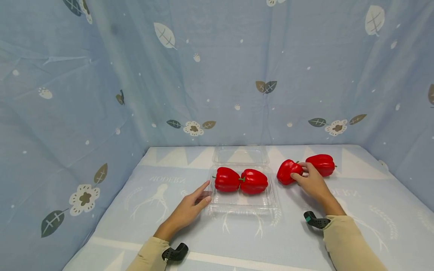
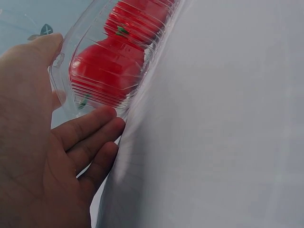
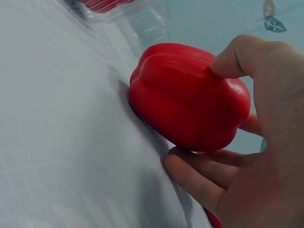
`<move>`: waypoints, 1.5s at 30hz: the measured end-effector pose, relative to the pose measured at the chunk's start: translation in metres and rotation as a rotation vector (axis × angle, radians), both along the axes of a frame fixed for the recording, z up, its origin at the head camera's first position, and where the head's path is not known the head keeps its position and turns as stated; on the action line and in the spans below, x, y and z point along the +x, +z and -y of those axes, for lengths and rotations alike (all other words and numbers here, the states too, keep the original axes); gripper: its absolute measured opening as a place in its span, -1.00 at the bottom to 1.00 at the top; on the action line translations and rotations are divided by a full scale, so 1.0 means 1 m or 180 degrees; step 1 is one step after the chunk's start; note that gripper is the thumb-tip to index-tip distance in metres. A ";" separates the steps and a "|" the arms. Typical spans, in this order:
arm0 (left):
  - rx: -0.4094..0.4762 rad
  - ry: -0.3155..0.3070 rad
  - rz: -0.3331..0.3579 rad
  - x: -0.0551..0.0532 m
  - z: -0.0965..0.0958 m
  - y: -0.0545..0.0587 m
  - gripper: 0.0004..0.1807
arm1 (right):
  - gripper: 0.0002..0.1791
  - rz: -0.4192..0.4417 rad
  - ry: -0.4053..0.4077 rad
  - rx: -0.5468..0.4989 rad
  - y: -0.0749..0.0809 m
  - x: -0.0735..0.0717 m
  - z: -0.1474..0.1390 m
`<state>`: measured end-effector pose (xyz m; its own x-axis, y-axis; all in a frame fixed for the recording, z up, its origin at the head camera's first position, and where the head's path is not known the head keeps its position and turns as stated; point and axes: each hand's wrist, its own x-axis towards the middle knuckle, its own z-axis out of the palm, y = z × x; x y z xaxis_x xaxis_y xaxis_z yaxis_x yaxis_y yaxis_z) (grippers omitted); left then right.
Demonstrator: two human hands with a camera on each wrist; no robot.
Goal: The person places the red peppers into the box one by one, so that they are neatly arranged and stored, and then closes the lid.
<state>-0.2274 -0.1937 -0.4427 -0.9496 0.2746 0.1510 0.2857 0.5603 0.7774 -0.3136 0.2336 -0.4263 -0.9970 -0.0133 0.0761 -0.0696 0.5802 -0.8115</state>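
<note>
My right hand (image 1: 310, 182) grips a red bell pepper (image 1: 286, 172) to the right of a clear plastic clamshell box (image 1: 244, 200). In the right wrist view the thumb presses the top of that pepper (image 3: 183, 95), and the other fingers reach around its lower side. Two more red bell peppers, a left one (image 1: 226, 180) and a right one (image 1: 253, 181), lie side by side in the box. My left hand (image 1: 185, 210) rests at the box's left side with fingers extended. Its fingertips (image 2: 107, 114) are right at the ribbed wall in the left wrist view.
Behind the right hand lies another red bell pepper (image 1: 322, 164). The box's clear lid (image 1: 241, 154) is folded back toward the rear curtain (image 1: 217, 75). A pale patterned cloth (image 1: 149, 218) covers the table, and a blue curtain (image 1: 51, 131) hangs along the left.
</note>
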 end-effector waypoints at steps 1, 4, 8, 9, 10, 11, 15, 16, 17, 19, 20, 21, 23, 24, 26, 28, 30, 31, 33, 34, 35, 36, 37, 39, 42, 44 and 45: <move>-0.0004 0.0003 -0.0003 0.000 0.000 0.000 -0.32 | -0.21 -0.0003 0.0017 -0.0052 0.000 0.000 0.000; -0.0021 0.0009 -0.0011 -0.001 0.001 -0.001 -0.32 | -0.21 -0.0018 0.0092 -0.0238 -0.002 0.000 0.000; -0.0021 0.0011 0.0003 -0.001 0.001 -0.002 -0.33 | -0.22 -0.0069 0.0190 -0.0456 -0.004 -0.001 0.001; -0.0023 0.0014 0.0007 -0.001 0.001 -0.002 -0.32 | -0.22 -0.0071 0.0209 -0.0495 -0.004 -0.001 0.001; -0.0029 0.0015 0.0006 -0.001 0.001 -0.002 -0.32 | -0.22 -0.0076 0.0229 -0.0532 -0.004 -0.001 0.002; -0.0031 0.0019 0.0012 -0.001 0.001 -0.002 -0.32 | -0.21 -0.0077 0.0245 -0.0559 -0.004 -0.001 0.002; -0.0048 0.0032 0.0011 -0.001 0.002 -0.003 -0.32 | -0.21 -0.0066 0.0275 -0.0614 -0.004 -0.001 0.003; -0.0044 0.0034 0.0013 -0.001 0.002 -0.003 -0.32 | -0.21 -0.0067 0.0274 -0.0608 -0.004 -0.001 0.004; -0.0043 0.0036 0.0014 -0.001 0.002 -0.003 -0.32 | -0.22 -0.0059 0.0270 -0.0601 -0.004 -0.001 0.004; -0.0030 0.0039 0.0025 -0.001 0.001 -0.003 -0.33 | -0.22 -0.0054 0.0262 -0.0586 -0.003 0.000 0.005; -0.0029 0.0040 0.0025 -0.001 0.001 -0.003 -0.33 | -0.21 -0.0052 0.0257 -0.0567 -0.003 0.000 0.006; -0.0021 0.0041 0.0030 -0.001 0.001 -0.003 -0.33 | -0.20 -0.0045 0.0242 -0.0549 -0.003 0.000 0.006; -0.0019 0.0043 0.0029 -0.001 0.000 -0.002 -0.33 | -0.15 -0.0027 0.0217 -0.0524 -0.003 0.000 0.007; -0.0018 0.0044 0.0027 -0.001 0.000 -0.002 -0.33 | -0.12 -0.0022 0.0202 -0.0518 -0.003 0.000 0.007; -0.0021 0.0043 0.0017 -0.001 0.000 -0.003 -0.33 | -0.06 -0.0003 0.0169 -0.0511 -0.003 0.000 0.008; -0.0028 0.0044 0.0005 -0.002 0.001 -0.003 -0.33 | -0.01 0.0011 0.0142 -0.0514 -0.004 0.000 0.008; -0.0019 0.0043 0.0014 -0.002 0.001 -0.003 -0.33 | 0.00 0.0013 0.0117 -0.0509 -0.004 0.000 0.008; -0.0021 0.0042 0.0015 -0.002 0.000 -0.003 -0.33 | 0.01 0.0018 0.0103 -0.0501 -0.004 0.001 0.008; -0.0015 0.0035 0.0019 -0.002 0.000 -0.002 -0.33 | 0.01 0.0026 0.0071 -0.0484 -0.005 0.001 0.008; -0.0010 0.0033 0.0029 -0.001 0.000 -0.002 -0.33 | 0.02 0.0031 0.0050 -0.0478 -0.005 0.001 0.008; -0.0009 0.0032 0.0029 -0.001 0.000 -0.002 -0.33 | 0.02 0.0033 0.0028 -0.0477 -0.005 0.002 0.008; -0.0008 0.0029 0.0029 -0.002 0.000 -0.002 -0.33 | 0.02 0.0033 0.0000 -0.0482 -0.005 0.002 0.008; -0.0010 0.0030 0.0029 -0.002 0.000 -0.002 -0.33 | 0.02 0.0029 -0.0025 -0.0486 -0.006 0.002 0.008; -0.0010 0.0033 0.0030 -0.002 0.000 -0.001 -0.33 | 0.00 0.0009 -0.0068 -0.0502 -0.006 0.002 0.008; -0.0028 0.0045 0.0020 -0.002 0.000 -0.001 -0.33 | -0.04 -0.0016 -0.0097 -0.0515 -0.006 0.001 0.008; -0.0030 0.0045 0.0015 -0.002 0.000 -0.001 -0.33 | -0.06 -0.0030 -0.0090 -0.0512 -0.006 0.002 0.008; -0.0027 0.0044 0.0016 -0.002 0.000 0.000 -0.33 | -0.06 -0.0038 -0.0077 -0.0504 -0.006 0.002 0.008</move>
